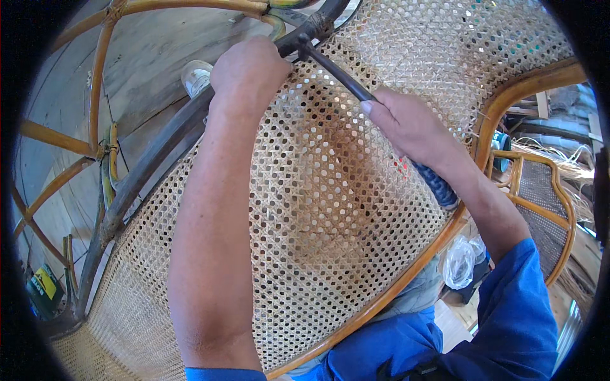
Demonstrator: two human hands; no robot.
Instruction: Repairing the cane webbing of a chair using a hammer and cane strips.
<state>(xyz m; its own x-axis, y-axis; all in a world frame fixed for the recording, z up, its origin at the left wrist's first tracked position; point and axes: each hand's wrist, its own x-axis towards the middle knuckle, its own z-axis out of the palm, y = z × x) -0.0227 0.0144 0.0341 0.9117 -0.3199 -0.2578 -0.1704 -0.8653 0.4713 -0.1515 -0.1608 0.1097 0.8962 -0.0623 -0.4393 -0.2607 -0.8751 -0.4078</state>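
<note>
The left hand [249,75] clamps the dark curved rattan frame rail [152,162], steadying it, while the right hand [412,127] grips a blue-handled metal tool [337,73], its tip at the rail beside the left hand, above the pale woven cane panel [330,209].

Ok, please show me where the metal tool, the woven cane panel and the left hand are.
metal tool [337,75]: head view, middle of its dark shaft.
woven cane panel [337,209]: head view, open weave between the forearms.
left hand [249,73]: head view, back of the hand.

A second cane chair [540,190] stands beside a clear plastic bag [459,261].
</note>
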